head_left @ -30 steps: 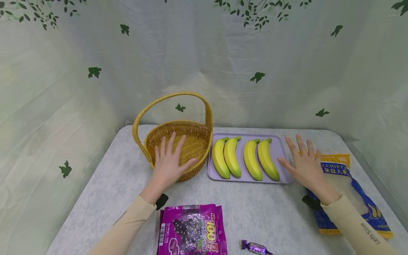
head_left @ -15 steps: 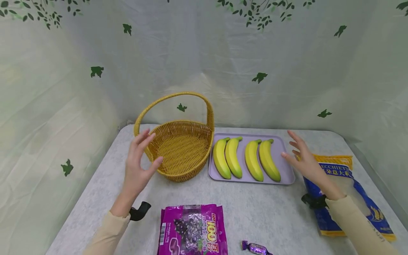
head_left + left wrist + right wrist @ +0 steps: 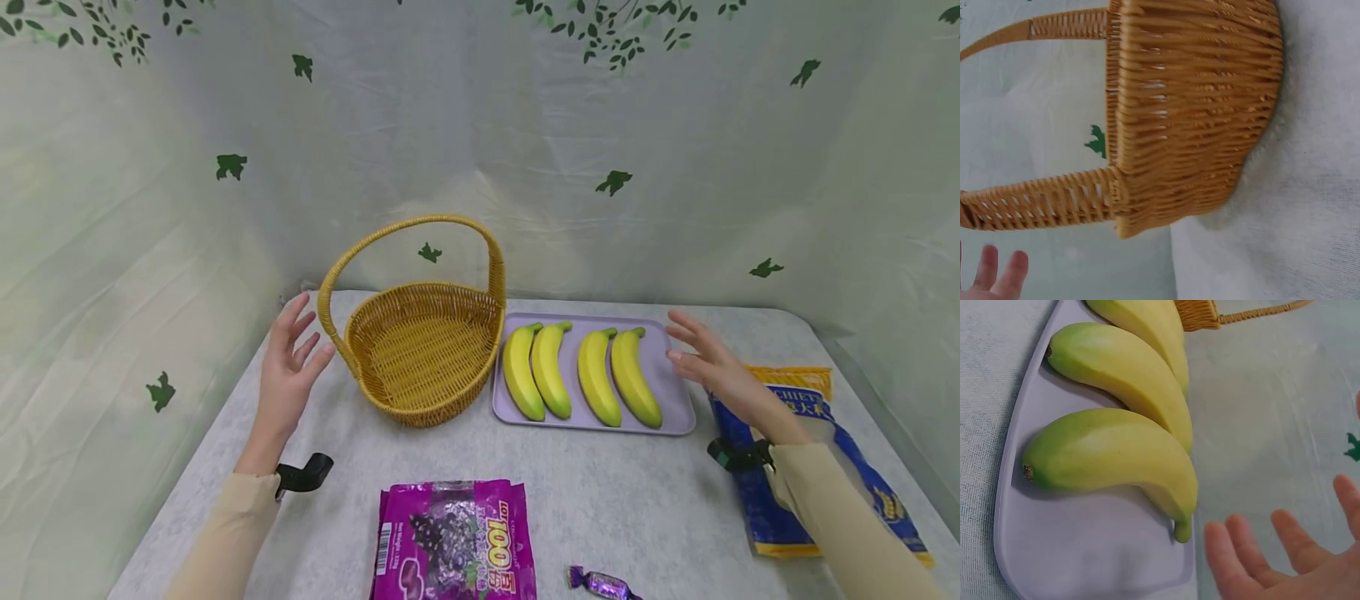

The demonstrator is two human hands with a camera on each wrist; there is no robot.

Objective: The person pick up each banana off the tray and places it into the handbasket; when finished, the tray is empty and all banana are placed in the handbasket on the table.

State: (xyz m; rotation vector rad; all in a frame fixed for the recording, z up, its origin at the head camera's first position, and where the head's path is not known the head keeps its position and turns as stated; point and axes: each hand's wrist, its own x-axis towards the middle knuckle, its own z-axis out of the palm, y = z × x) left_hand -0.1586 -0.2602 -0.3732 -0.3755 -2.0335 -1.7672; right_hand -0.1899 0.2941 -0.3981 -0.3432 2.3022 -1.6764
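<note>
In the head view my left hand (image 3: 287, 375) is just left of the wicker basket (image 3: 427, 358), fingers loosely bent and holding nothing. The left wrist view shows the basket's woven side (image 3: 1191, 106) and handle (image 3: 1041, 200) close by, with fingertips (image 3: 1013, 272) at the lower left corner. My right hand (image 3: 731, 383) hovers at the right end of the lilac tray (image 3: 678, 412), also holding nothing. Several yellow bananas with green tips, such as the rightmost banana (image 3: 633, 379), lie side by side on it. In the right wrist view the fingers (image 3: 1300, 544) are spread beside the nearest banana (image 3: 1116, 450).
A purple candy bag (image 3: 453, 542) lies at the front, with a wrapped candy (image 3: 603, 583) to its right. A blue and yellow pasta bag (image 3: 780, 517) lies at the right, partly under the right forearm. A pale curtain (image 3: 465, 125) encloses the table (image 3: 600, 500).
My left hand has moved left, from in front of the basket to beside it. The right hand has turned its palm inward, fingers bending toward the tray. Basket and bananas stay put.
</note>
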